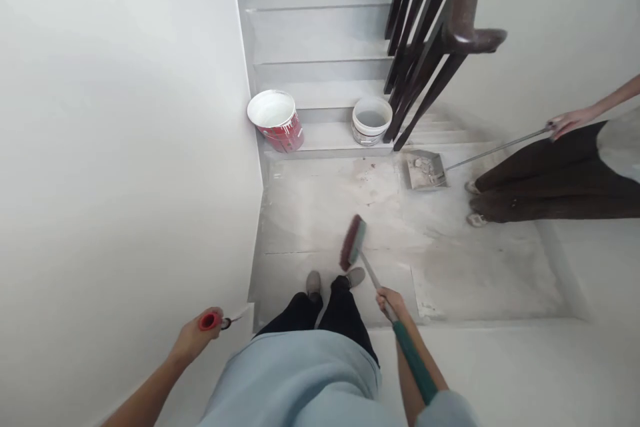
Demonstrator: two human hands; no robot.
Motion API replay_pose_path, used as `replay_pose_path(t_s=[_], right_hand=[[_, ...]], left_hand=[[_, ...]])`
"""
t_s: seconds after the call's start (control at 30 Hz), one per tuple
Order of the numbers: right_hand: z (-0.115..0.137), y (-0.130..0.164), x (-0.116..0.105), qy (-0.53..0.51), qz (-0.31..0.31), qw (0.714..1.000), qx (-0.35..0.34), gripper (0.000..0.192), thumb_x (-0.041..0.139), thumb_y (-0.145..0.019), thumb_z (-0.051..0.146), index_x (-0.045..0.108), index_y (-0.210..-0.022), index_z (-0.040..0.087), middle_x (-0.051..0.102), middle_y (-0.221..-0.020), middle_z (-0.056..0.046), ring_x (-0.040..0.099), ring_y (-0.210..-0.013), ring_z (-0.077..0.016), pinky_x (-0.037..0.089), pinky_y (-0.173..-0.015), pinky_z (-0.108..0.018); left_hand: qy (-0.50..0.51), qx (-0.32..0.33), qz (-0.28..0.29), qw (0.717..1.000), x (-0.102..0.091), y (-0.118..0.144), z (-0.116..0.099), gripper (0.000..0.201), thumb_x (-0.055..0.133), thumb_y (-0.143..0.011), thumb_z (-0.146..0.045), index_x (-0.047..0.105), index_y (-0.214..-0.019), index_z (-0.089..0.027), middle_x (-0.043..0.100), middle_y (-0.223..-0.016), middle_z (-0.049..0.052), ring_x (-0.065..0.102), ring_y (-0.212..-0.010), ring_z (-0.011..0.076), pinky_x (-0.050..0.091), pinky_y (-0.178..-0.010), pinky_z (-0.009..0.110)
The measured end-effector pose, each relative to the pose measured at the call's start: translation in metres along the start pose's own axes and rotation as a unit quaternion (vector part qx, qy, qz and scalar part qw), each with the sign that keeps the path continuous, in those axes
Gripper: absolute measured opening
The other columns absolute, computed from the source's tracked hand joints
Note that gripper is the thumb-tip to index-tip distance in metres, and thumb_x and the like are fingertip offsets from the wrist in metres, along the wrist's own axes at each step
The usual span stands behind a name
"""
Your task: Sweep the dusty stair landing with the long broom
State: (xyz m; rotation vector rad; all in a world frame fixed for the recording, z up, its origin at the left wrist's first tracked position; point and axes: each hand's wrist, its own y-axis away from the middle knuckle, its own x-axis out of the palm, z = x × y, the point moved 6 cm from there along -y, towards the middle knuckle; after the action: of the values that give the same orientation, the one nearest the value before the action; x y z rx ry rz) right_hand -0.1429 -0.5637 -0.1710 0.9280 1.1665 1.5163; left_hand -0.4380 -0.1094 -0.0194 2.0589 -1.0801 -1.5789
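My left hand (193,335) is closed round a red-handled tool (210,320) with a dark collar and a thin metal end, close to the white wall. The exact kind of tool does not show. In my right hand (393,303) is the grey shaft of a broom (371,270); its green upper grip runs back along my forearm. The broom's head, with dark red bristles, is slightly blurred and hangs near my shoes, over the dusty landing (325,213). I cannot tell whether the bristles touch the floor.
A red paint bucket (287,138) and a smaller white bucket (369,137) stand on the lowest step. Dark railings (425,47) rise beside the stairs. At right, another person's hand (570,122) holds a long-handled dustpan (426,170) with debris in it.
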Motion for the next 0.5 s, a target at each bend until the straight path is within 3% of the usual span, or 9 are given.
replay_pose_path(t_s=[0.1, 0.2, 0.3, 0.37, 0.5], right_hand=[[0.003, 0.013, -0.075, 0.007, -0.105, 0.994, 0.008, 0.032, 0.061, -0.07, 0.012, 0.036, -0.054, 0.023, 0.037, -0.036, 0.006, 0.034, -0.031, -0.0064, 0.032, -0.035, -0.018], [0.0, 0.024, -0.101, 0.044, -0.181, 0.983, -0.011, 0.029, 0.058, -0.067, 0.011, 0.037, -0.053, 0.024, 0.042, -0.035, 0.003, 0.039, -0.031, -0.0101, 0.033, -0.035, -0.021], [-0.017, 0.038, -0.09, 0.03, -0.162, 0.984, -0.069, 0.022, 0.058, -0.065, 0.016, 0.039, -0.056, 0.025, 0.043, -0.036, 0.003, 0.038, -0.032, -0.0102, 0.031, -0.033, -0.02], [-0.035, 0.047, -0.075, -0.006, -0.101, 0.991, -0.082, 0.021, 0.062, -0.062, 0.025, 0.042, -0.059, 0.024, 0.042, -0.037, 0.006, 0.036, -0.032, -0.0082, 0.029, -0.033, -0.018], [-0.057, 0.048, -0.027, 0.005, 0.014, 0.999, -0.038, 0.031, 0.071, -0.055, 0.033, 0.055, -0.079, 0.024, 0.046, -0.044, 0.009, 0.038, -0.034, -0.0072, 0.03, -0.034, -0.017]], left_hand=[[0.003, -0.016, 0.009, 1.0, 0.004, -0.004, 0.019, 0.024, 0.056, -0.068, -0.036, 0.064, -0.086, -0.022, 0.065, -0.063, -0.002, 0.063, -0.063, 0.0197, 0.048, -0.068, 0.027], [0.008, -0.018, 0.024, 1.0, 0.01, -0.005, 0.03, 0.025, 0.057, -0.066, -0.036, 0.064, -0.085, -0.022, 0.065, -0.064, -0.002, 0.062, -0.063, 0.019, 0.048, -0.068, 0.027], [0.052, -0.023, 0.016, 0.998, 0.021, -0.003, 0.039, 0.024, 0.056, -0.064, -0.034, 0.063, -0.084, -0.022, 0.065, -0.067, -0.002, 0.06, -0.063, 0.0176, 0.049, -0.067, 0.026], [0.092, -0.011, 0.014, 0.996, 0.033, -0.002, 0.042, 0.022, 0.055, -0.063, -0.033, 0.061, -0.081, -0.022, 0.063, -0.067, -0.002, 0.058, -0.062, 0.0165, 0.048, -0.065, 0.026], [0.179, 0.002, -0.007, 0.984, 0.049, -0.002, 0.041, 0.02, 0.053, -0.057, -0.031, 0.058, -0.074, -0.022, 0.058, -0.064, -0.002, 0.052, -0.061, 0.0156, 0.047, -0.061, 0.025]])
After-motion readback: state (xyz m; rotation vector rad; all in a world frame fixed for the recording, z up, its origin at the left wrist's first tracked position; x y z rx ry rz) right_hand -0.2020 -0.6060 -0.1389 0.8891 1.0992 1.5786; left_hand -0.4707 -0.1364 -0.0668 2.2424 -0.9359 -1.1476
